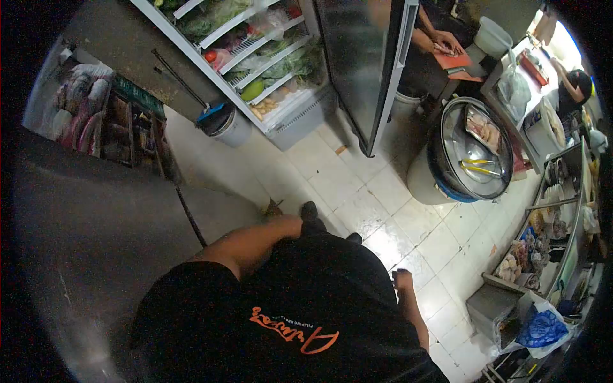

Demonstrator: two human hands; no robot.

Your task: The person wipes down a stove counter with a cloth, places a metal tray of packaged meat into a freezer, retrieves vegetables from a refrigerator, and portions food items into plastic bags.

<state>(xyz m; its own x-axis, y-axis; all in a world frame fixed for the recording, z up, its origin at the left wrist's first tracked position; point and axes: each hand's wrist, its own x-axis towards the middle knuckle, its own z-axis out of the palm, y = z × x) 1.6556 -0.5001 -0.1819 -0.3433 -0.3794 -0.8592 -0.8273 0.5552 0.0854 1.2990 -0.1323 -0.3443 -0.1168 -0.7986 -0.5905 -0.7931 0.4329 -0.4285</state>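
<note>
My right hand [402, 279] hangs beside my black shirt [281, 300], over the tiled floor. Its fingers are loosely bent and apart, and nothing shows in them. My left forearm [268, 239] reaches across the front of my body; the hand at its end is hidden behind the shirt. Ahead stands a fridge with its glass door [357, 64] swung open. Bagged greens, a red tomato [210, 56] and a green fruit or vegetable [253, 90] lie on its shelves [252, 60]. Neither hand visibly touches any of these.
A large drum [424, 175] at right carries a lid with a tray of meat [483, 129] and yellow-handled tongs [480, 167]. Beyond it, another person's hands [450, 43] work over an orange cutting board [452, 62]. A white bucket [233, 131] stands left of the fridge; loaded shelves line the right.
</note>
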